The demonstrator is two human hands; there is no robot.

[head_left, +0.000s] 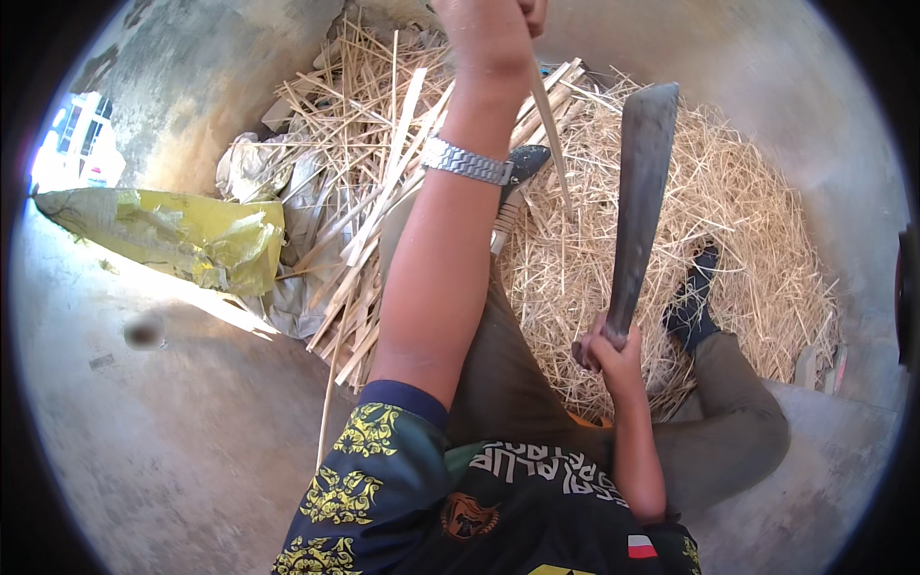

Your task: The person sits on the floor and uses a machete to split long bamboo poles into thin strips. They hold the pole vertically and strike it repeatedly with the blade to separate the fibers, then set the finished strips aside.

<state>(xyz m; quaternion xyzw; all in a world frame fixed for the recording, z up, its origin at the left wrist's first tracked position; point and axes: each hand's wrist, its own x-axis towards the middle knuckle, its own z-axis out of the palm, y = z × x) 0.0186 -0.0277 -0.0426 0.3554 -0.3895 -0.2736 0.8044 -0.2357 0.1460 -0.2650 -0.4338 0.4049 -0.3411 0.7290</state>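
My right hand (pixel 615 356) is wrapped round the handle of a machete (pixel 644 182), whose broad dark blade points up and away from me. Stretched far forward, my left hand (pixel 498 31) is partly cut off by the upper edge, its visible fingers curled. From it hangs a thin, pale bamboo strip (pixel 552 129), tapering down over the shavings; the grip itself is hidden. A silver metal watch sits on my left wrist. Beneath the machete spreads a thick pile of pale, curly shavings (pixel 757 220). Longer split strips (pixel 383 196) lie in a loose heap left of my left forearm.
My legs are spread, with dark-shod feet (pixel 692 297) among the shavings. A yellow sack (pixel 206 240) and crumpled pale sheeting (pixel 254 168) lie at the left. The grey wall (pixel 728 48) rises behind the pile; bare grey floor (pixel 192 412) shows at the lower left.
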